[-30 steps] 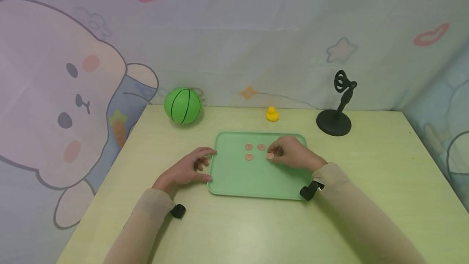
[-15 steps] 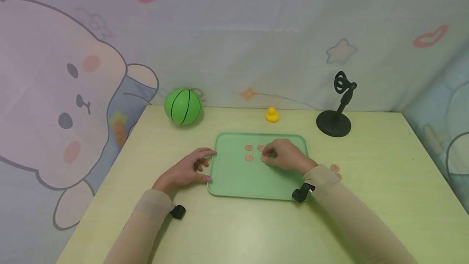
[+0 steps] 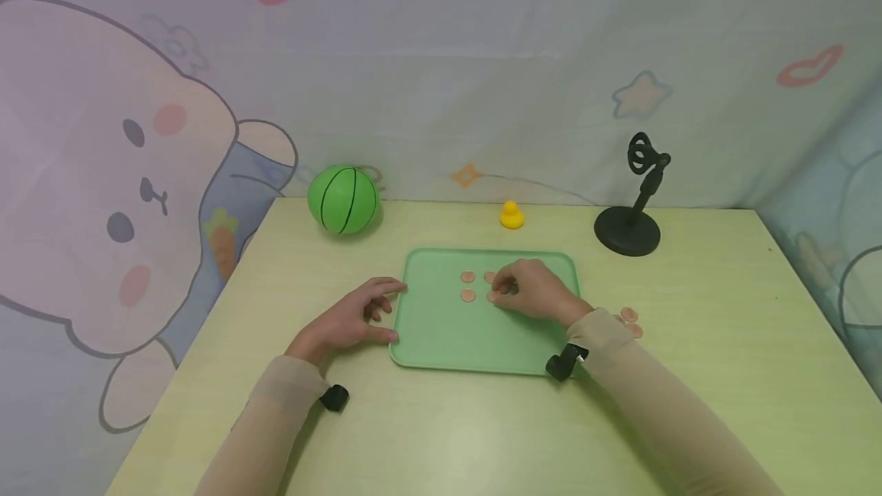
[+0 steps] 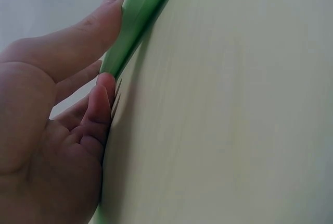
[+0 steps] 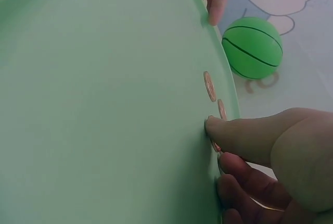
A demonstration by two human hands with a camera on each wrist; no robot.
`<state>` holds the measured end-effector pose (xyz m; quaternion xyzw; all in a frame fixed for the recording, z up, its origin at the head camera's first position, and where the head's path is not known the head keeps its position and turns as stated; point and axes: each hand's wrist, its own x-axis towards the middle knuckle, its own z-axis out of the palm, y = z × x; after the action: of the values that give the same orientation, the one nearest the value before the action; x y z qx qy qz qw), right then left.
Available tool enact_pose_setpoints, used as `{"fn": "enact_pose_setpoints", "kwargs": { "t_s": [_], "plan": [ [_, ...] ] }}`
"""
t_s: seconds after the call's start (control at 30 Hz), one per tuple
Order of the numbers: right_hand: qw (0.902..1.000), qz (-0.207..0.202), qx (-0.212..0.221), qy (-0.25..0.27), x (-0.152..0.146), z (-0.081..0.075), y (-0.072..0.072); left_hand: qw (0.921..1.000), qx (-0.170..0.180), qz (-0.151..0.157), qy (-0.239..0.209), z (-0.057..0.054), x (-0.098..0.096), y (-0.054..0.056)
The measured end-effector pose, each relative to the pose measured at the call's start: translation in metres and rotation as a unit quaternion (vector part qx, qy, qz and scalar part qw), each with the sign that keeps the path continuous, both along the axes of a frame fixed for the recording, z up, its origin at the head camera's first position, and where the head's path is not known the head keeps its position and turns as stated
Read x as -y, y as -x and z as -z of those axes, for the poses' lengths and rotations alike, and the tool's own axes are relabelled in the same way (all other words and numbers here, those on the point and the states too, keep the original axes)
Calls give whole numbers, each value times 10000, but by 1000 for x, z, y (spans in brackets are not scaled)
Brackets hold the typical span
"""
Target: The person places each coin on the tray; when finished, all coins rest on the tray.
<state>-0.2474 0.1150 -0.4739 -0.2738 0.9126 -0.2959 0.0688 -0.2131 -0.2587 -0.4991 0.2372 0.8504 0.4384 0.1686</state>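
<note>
On the green tray (image 3: pixel 448 339) lie several copper-coloured coins. My right hand (image 3: pixel 540 289) is over the tray and pinches one coin (image 3: pixel 492 296) between thumb and fingers, low at the tray's surface; the right wrist view shows only part of that coin (image 5: pixel 216 146). Left of it is another coin (image 3: pixel 468 295). Behind them are a coin (image 3: pixel 467 276) and a further coin (image 3: pixel 489 277), partly covered by my fingers. My left hand (image 3: pixel 351 318) rests at the tray's left edge, with thumb and forefinger extended against the rim (image 4: pixel 138 21).
Loose coins (image 3: pixel 629 314) lie on the table right of the tray, partly hidden by my right sleeve. Along the back stand a green ball (image 3: pixel 344 200), a yellow toy duck (image 3: pixel 511 215) and a black stand (image 3: pixel 628 230). A printed cloth (image 3: pixel 441 98) hangs behind.
My right hand has shifted left and slightly toward me with the coin, bringing it beneath the back right coin. Loose coins beside the tray have come into sight. My left hand stays put.
</note>
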Motion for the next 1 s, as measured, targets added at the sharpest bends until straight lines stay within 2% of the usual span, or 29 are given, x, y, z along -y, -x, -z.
{"fn": "enact_pose_setpoints", "kwargs": {
  "t_s": [0.23, 0.83, 1.0],
  "plan": [
    [9998, 114, -23, -174, 3, 0, 1, 10000, 11, -20, -1, -1, 0, 0],
    [9995, 254, 51, -188, 4, 0, 0, 10000, -54, 6, -58, 4, 2, 2],
    [9995, 282, 128, -21, -8, 2, 3, 9999, 101, -51, -14, 3, 1, 1]
  ]
}}
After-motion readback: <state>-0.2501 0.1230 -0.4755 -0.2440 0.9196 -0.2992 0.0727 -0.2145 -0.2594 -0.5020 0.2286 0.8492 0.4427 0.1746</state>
